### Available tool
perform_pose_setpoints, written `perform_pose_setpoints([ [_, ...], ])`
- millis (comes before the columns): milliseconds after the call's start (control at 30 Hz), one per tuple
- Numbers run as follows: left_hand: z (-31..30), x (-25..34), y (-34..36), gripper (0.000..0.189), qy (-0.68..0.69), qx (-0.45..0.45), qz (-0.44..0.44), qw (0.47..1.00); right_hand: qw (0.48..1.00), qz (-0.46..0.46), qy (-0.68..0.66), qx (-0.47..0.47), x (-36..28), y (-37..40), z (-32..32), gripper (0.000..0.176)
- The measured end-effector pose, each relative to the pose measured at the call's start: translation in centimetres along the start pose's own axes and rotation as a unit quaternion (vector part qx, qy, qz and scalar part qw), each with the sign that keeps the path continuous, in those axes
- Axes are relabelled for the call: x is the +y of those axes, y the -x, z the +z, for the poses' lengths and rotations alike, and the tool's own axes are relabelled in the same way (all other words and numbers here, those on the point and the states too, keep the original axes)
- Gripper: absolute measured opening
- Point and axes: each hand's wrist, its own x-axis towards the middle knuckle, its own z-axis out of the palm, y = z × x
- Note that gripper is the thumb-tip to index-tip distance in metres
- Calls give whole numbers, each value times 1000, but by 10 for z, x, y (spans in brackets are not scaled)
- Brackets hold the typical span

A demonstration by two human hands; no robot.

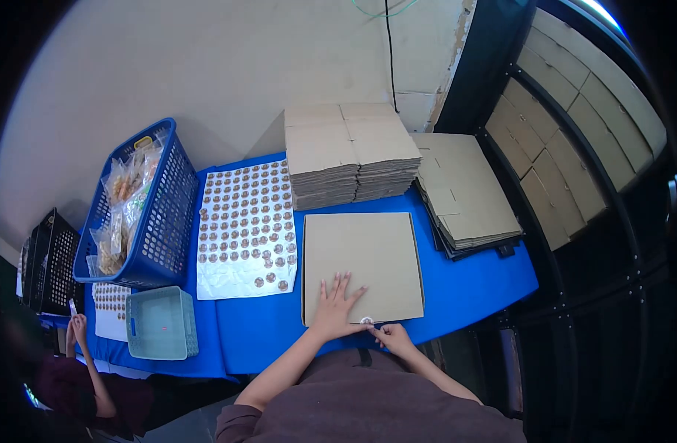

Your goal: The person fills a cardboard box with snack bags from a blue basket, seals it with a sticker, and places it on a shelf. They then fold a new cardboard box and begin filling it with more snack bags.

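Note:
A closed, flat cardboard box [363, 255] lies in front of me on the blue-covered table. My left hand [337, 310] rests flat on its lid with the fingers spread and the thumb stretched along the front edge. At that edge, close to the left thumb tip, is a small round sticker [366, 320]. My right hand [392, 337] is at the same edge beside the sticker, its fingers curled and pinched together. Whatever sits between those fingertips is hidden. To the left of the box lies a white sheet [235, 277] carrying rows of similar round stickers.
Behind the box rises a stack of flattened cardboard [353, 159], with another stack [471, 192] to its right. Leftward stand a blue basket [157, 214] of plastic packets, a pale green tray [161, 325] and a black basket [61, 266]. A co-worker's hands [77, 328] are at far left.

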Motion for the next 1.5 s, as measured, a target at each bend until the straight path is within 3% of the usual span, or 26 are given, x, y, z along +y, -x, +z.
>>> perform_pose_setpoints([
  [167,11,-3,-1,89,-24,-5,7,1000,998,30,-34,-49,-8,5,-7,37],
  [233,11,-2,-2,91,-32,-5,0,999,993,-22,-45,-102,-16,7,-5,38],
  [467,2,1,-2,91,-41,-46,-6,998,997,35,-3,-65,-24,-8,9,48],
  [567,6,0,-3,91,-30,-25,-7,999,998,-9,27,-59,1,-26,10,50],
  [700,8,0,-2,89,-32,-12,-3,999,995,0,17,-94,-30,-10,0,50],
  [867,7,-2,-2,89,-8,7,3,1000,983,-30,-116,-141,-1,-19,-7,50],
  [967,6,-3,-1,88,7,8,5,1000,987,9,-109,-116,-13,-15,-4,53],
  [1200,8,-2,2,86,-6,1,3,1000,999,-27,18,-35,-30,-9,14,51],
  [1333,8,-6,1,84,-19,-2,12,1000,997,-58,-43,-7,-5,-20,25,52],
  [1400,9,-7,3,84,-22,16,12,1000,994,-21,-84,-63,-10,-22,22,51],
  [1500,12,-9,2,83,-35,-16,11,999,992,4,-110,-57,-25,-12,22,50],
])
